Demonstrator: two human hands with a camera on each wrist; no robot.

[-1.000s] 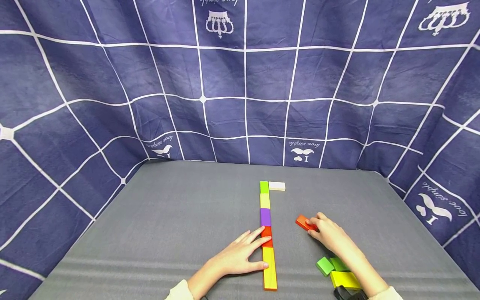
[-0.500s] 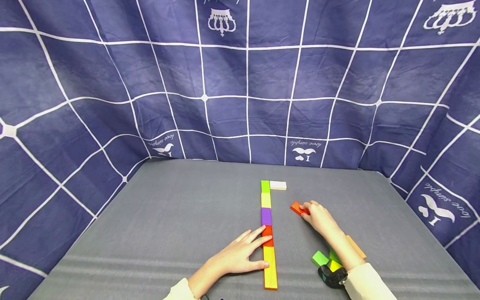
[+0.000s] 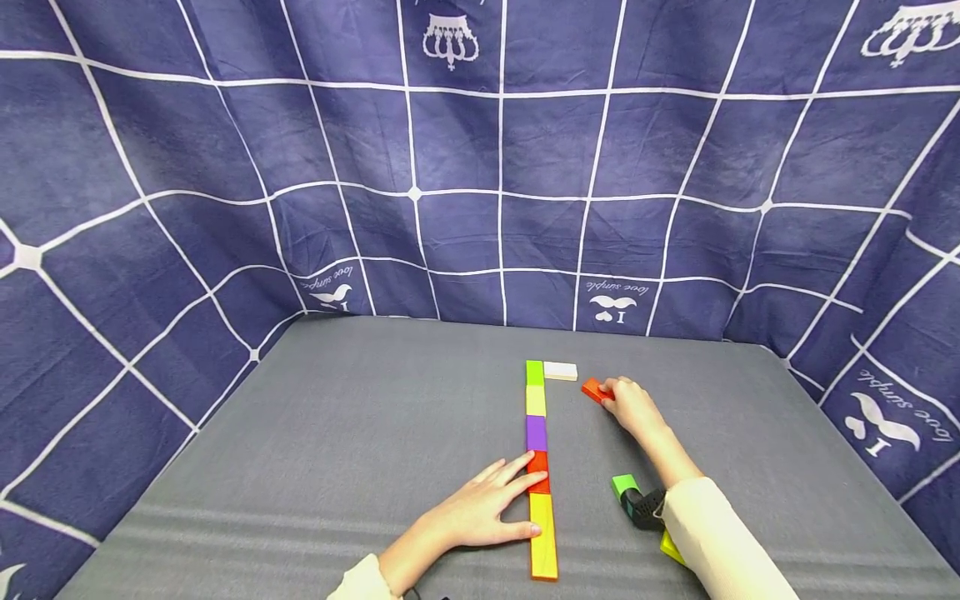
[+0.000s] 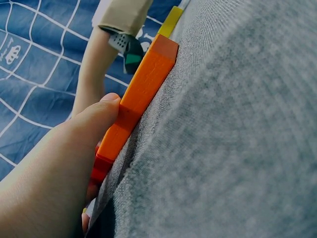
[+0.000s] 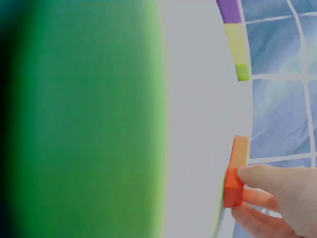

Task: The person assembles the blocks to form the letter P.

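Note:
A straight column of blocks lies on the grey table: green [image 3: 534, 372], pale yellow [image 3: 536, 400], purple [image 3: 536, 432], red [image 3: 538, 483] and a long yellow-orange one [image 3: 543, 550]. My left hand [image 3: 480, 510] rests on it with fingers spread, two fingertips on the red block and the thumb on the long one [image 4: 140, 91]. A red-orange block [image 3: 594, 390] is pinched by my right hand [image 3: 633, 408], right of the column's far end. The right wrist view shows thumb and fingers on that block [image 5: 234, 188].
A white block [image 3: 561, 372] touches the right side of the column's far green block. Near my right wrist lie a green block [image 3: 623, 483] and a yellow block [image 3: 671, 547], partly hidden by the wrist device and sleeve. A blue curtain [image 3: 465, 233] with white lines stands behind the table.
My right hand has moved away from me with the red-orange block, toward the white block. My left hand has stayed on the column. The head view has shifted slightly.

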